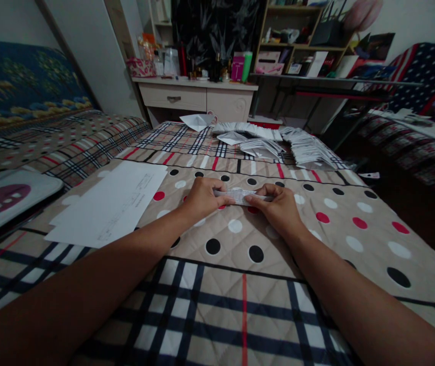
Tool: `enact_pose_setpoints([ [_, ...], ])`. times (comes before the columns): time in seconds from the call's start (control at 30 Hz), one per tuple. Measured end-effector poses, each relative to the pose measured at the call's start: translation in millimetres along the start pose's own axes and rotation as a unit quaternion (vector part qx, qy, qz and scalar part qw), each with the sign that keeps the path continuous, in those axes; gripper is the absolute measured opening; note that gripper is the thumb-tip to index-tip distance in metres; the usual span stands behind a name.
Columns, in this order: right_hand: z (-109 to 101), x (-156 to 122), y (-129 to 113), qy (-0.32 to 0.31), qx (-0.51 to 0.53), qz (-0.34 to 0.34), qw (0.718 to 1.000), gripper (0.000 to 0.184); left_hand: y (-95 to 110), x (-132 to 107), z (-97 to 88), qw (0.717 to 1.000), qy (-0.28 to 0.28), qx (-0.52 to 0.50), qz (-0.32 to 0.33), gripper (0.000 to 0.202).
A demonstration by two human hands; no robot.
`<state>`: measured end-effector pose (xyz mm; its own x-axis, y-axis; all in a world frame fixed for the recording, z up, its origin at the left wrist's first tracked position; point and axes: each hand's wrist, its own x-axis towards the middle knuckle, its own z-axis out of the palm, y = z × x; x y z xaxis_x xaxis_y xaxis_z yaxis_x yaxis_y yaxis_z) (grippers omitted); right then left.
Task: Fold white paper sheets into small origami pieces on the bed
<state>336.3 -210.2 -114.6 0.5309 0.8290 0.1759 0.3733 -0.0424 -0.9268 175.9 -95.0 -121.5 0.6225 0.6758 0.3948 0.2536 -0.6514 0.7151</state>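
A narrow folded strip of white paper point(237, 195), with faint print on it, is held level between my two hands just over the dotted bedspread point(236, 239). My left hand point(205, 195) pinches its left end, thumb toward me. At the other end my right hand point(276, 203) is closed, its thumb pressing on the paper near the middle. Parts of the strip are hidden behind the fingers. To the left of my hands lies a stack of white printed sheets point(114, 203), slightly fanned out.
Folded white papers stand in rows point(309, 147) at the bed's far end, with loose folded pieces point(261, 147) beside them. A pointed folded sheet point(196, 121) lies farther left. Beyond stands a white dresser point(175, 96). A white board with a purple print point(4, 201) sits at left.
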Motion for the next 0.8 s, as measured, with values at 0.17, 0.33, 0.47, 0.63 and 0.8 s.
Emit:
enact_pose_setpoints([
  [0.17,1.2,-2.1,-2.3,0.035,0.013,-0.002,0.999,0.033,5.9,0.2,-0.8,0.999,0.011,-0.001,-0.041,0.02],
  [0.33,2.9,-3.0,-3.7,0.04,0.025,0.009,0.999,0.033,7.9,3.1,1.1,0.996,0.041,-0.07,-0.044,0.019],
  [0.47,2.7,-0.6,0.9,0.025,0.032,-0.03,0.999,0.027,5.1,4.1,1.8,0.993,0.033,-0.109,-0.012,0.012],
  [0.63,1.2,-0.3,5.4,-0.102,-0.021,-0.059,0.993,0.02,9.0,2.2,-1.8,0.995,0.027,-0.098,0.003,0.019],
  [0.8,8.4,-8.1,-1.8,-0.072,0.111,0.018,0.991,0.02,11.6,3.3,2.8,0.948,0.043,-0.305,-0.084,0.066],
])
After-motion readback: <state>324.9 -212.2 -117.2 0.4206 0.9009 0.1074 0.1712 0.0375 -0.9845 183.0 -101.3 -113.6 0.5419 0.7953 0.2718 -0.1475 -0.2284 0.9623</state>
